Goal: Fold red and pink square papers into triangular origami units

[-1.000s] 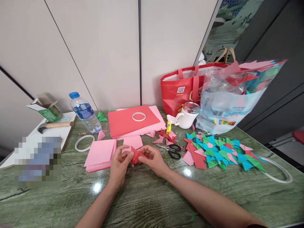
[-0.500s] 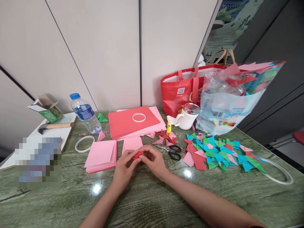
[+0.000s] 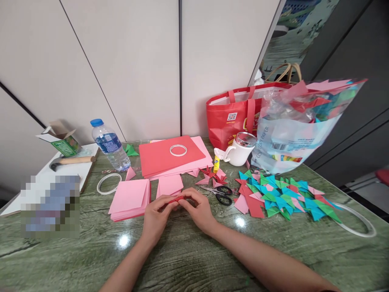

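A small folded piece of red paper [image 3: 176, 199] is pinched between both my hands, above the front of the table. My left hand [image 3: 156, 217] grips its left end and my right hand [image 3: 197, 209] its right end, so much of it is hidden by fingers. Just beyond lie some pink paper squares [image 3: 169, 185]. To the left sits a stack of pink and red squares [image 3: 129, 198]. Black-handled scissors [image 3: 223, 194] rest right of my right hand, below several folded red and pink pieces [image 3: 212, 177].
Red sheets [image 3: 164, 156] with a tape roll [image 3: 178, 150] lie at the back. A water bottle [image 3: 111, 146], hammer [image 3: 73, 160] and box [image 3: 62, 142] are left. A glue stick [image 3: 216, 163], white mug [image 3: 238, 152], red bag [image 3: 225, 117], plastic bag [image 3: 282, 142] and folded-paper pile [image 3: 282, 194] stand right.
The red paper looks flatter and more stretched out between my fingers. My left hand has shifted slightly left and turned, its fingers now lying more level.
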A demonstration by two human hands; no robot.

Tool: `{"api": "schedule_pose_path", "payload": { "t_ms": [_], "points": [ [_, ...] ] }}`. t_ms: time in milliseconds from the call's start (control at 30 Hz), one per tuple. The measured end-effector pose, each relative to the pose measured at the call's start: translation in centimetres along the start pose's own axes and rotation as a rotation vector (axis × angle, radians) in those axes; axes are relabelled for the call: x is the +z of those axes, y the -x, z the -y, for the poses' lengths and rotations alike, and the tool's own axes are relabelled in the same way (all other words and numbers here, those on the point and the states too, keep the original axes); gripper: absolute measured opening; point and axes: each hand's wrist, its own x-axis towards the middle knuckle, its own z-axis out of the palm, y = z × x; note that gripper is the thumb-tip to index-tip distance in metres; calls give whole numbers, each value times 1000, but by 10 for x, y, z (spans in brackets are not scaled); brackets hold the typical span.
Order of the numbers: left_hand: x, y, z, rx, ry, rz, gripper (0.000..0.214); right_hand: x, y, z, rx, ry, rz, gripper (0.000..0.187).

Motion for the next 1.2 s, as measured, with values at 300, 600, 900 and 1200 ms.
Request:
{"api": "schedule_pose_path", "payload": {
  "t_ms": [300,600,900,1200],
  "points": [
    [2,2,-2,-31,-1,41,17,1,2,-4,109,12,19,11],
    [2,0,0,-121,102,-32,18,5,2,-4,165,-161,73,23],
    [-1,-3,-3,-150,97,7,20,4,1,-6,183,-62,93,18],
    [-3,-3,2,-100,75,-32,19,8,3,0,381,-246,177,24]
  ]
}}
